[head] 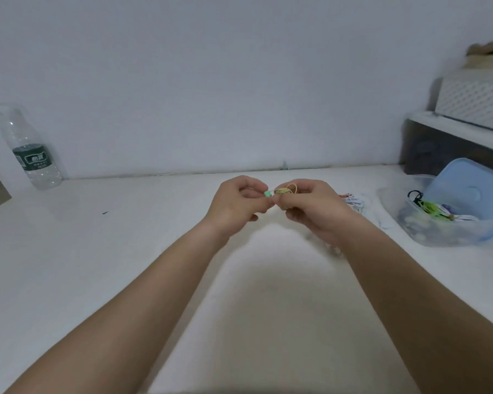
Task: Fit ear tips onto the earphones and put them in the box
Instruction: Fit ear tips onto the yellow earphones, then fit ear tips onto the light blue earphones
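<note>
My left hand and my right hand meet above the middle of the white table. The right hand pinches a coiled yellow earphone cable. A small green earbud piece sits between the fingertips of both hands; whether it is the bud or an ear tip I cannot tell. At the right stands a clear plastic box holding several earphones and white bits, with its blue lid leaning behind it.
A plastic water bottle stands at the far left by the wall. A pile of earphones with red and white cables lies behind my right hand. A dark storage bin with a white basket on it fills the right corner.
</note>
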Demonstrator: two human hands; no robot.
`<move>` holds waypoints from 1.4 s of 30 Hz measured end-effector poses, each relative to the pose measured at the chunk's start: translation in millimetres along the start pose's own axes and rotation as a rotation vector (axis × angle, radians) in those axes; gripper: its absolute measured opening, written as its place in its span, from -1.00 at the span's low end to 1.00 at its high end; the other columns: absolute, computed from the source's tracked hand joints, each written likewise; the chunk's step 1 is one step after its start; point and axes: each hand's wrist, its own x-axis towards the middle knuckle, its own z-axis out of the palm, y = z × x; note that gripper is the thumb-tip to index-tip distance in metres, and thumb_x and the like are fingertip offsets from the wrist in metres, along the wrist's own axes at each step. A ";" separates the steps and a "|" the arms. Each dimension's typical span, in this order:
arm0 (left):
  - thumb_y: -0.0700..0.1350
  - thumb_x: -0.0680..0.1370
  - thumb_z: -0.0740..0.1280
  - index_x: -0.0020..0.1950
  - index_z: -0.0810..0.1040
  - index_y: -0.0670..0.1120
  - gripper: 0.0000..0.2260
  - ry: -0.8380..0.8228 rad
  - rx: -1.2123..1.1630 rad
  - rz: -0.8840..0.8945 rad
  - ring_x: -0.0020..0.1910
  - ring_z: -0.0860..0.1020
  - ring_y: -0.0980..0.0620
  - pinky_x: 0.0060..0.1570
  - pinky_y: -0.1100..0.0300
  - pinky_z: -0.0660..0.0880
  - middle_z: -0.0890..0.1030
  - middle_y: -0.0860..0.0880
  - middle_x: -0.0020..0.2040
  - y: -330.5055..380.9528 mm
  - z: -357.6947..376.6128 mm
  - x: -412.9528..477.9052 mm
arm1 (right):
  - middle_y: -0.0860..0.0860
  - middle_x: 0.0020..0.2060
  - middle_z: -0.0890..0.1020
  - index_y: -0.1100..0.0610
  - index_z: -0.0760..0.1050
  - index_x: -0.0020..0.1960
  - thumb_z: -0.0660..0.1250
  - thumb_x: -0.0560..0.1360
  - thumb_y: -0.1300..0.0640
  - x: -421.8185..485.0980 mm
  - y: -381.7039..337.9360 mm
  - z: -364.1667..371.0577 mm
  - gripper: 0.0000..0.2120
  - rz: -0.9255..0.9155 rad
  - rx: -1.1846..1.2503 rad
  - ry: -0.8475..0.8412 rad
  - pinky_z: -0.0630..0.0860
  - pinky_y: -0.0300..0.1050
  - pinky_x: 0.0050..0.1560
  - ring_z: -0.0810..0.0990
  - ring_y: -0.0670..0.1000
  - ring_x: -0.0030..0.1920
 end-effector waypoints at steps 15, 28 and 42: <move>-0.19 0.42 0.54 -0.10 0.59 -0.01 -0.83 -0.171 -0.001 0.106 -0.30 0.57 0.09 -0.23 0.23 0.48 0.65 -0.03 -0.20 67.7 237.0 47.5 | -0.11 -0.43 0.58 0.19 0.63 -0.03 0.60 0.36 0.19 -67.9 -41.2 -217.7 -0.76 -0.036 -0.226 0.433 0.49 -0.25 -0.32 0.52 -0.11 -0.39; -0.15 0.56 0.40 0.11 0.69 -0.07 -0.85 -0.103 0.369 0.190 -0.02 0.57 0.13 0.05 0.33 0.43 0.68 0.02 0.03 50.9 268.6 109.1 | 0.05 0.09 0.66 0.11 0.63 0.15 0.29 0.53 0.27 -18.7 -33.3 -276.1 -0.74 -0.070 -0.776 0.631 0.52 -0.07 0.21 0.60 0.04 0.14; -0.19 0.53 0.35 0.00 0.67 0.01 -0.85 0.035 0.601 0.159 -0.08 0.56 0.08 -0.12 0.25 0.38 0.62 0.08 -0.06 2.3 145.3 53.3 | -0.09 -0.19 0.64 0.02 0.67 -0.04 0.30 0.52 0.26 -20.7 -6.7 -162.9 -0.79 -0.106 -0.848 0.290 0.43 -0.25 -0.04 0.59 -0.08 -0.12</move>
